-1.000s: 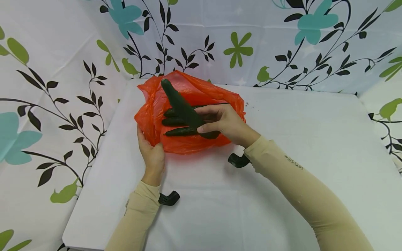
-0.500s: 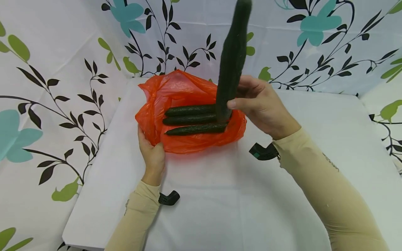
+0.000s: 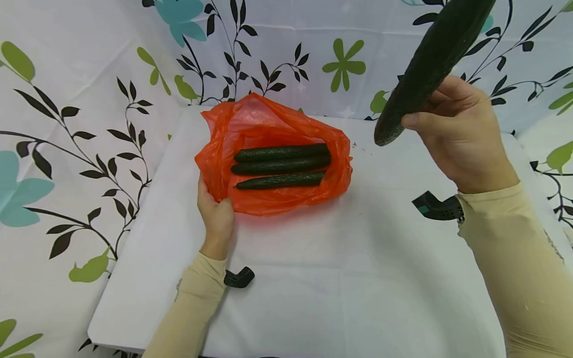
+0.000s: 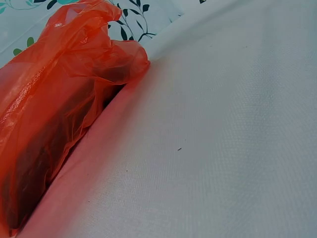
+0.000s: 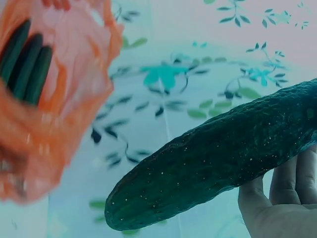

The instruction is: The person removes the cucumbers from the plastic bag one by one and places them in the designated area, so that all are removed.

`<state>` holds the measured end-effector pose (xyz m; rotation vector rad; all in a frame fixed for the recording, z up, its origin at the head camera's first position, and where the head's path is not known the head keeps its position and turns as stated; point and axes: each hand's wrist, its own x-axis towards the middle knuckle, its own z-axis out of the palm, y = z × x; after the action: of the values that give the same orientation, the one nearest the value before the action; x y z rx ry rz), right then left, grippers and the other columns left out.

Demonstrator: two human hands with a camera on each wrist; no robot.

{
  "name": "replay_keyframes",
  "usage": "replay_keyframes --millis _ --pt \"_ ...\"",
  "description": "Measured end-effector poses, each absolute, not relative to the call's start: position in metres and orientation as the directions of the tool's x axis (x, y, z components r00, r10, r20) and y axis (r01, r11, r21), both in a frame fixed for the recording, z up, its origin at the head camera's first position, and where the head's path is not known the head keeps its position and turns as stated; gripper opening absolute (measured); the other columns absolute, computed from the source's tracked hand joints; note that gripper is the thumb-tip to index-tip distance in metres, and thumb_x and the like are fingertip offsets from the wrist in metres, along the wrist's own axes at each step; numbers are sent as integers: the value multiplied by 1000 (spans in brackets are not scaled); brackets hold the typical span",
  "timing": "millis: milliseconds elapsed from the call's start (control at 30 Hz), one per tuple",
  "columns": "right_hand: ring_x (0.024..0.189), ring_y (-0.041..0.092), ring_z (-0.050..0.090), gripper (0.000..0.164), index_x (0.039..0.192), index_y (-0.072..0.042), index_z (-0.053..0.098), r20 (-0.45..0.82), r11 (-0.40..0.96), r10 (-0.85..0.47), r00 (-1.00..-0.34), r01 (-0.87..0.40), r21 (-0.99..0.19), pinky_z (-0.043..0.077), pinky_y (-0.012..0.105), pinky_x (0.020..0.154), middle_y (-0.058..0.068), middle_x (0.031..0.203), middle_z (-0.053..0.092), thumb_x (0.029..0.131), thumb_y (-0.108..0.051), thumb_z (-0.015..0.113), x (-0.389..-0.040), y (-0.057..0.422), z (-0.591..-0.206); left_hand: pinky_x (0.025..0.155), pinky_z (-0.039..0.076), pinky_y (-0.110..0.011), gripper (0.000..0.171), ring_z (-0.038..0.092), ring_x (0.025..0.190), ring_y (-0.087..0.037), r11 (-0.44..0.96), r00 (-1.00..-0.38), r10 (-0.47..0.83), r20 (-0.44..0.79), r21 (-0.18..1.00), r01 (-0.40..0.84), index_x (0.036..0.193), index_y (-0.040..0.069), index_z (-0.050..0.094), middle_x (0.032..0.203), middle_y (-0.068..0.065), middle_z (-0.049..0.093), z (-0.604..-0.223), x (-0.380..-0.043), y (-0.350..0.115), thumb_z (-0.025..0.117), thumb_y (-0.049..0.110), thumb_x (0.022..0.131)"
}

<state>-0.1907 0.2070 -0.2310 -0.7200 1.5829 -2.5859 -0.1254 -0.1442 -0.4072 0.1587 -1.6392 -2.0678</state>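
Observation:
A dark green cucumber is held up above the right back of the table, pinched between the thumb and fingers of my right hand. In the right wrist view the cucumber stretches across the frame, with my fingers against its underside. An orange-red plastic bag lies with its mouth spread, and 3 cucumbers rest side by side in it. My left hand grips the bag's near left edge; some of its fingers are hidden under the plastic. The left wrist view has the bag but not the hand.
A white cloth-covered table lies under the bag. Behind it hangs a patterned cloth with leaves and flowers. A black wrist camera sits at my left wrist, another black camera at my right.
My right hand has lifted a cucumber out of the bag and carried it up and to the right. The left hand keeps its hold on the bag's edge.

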Motion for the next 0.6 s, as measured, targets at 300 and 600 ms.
replay_keyframes --millis 300,600 --pt "110 40 61 49 123 22 58 443 -292 -94 -892 -401 -868 54 39 96 31 113 66 75 35 61 -194 237 -229 117 32 -46 85 37 140 -31 -153 -871 -446 206 941 301 157 6 29 148 -8 45 -420 -133 -151 38 -30 80" --pt "109 29 65 48 118 16 67 443 -15 13 -896 -443 -896 54 27 95 24 117 68 71 26 75 -201 262 -237 117 34 -43 86 39 140 -24 -184 -876 -443 189 938 295 157 10 30 150 -4 44 -424 -134 -151 38 -31 82"
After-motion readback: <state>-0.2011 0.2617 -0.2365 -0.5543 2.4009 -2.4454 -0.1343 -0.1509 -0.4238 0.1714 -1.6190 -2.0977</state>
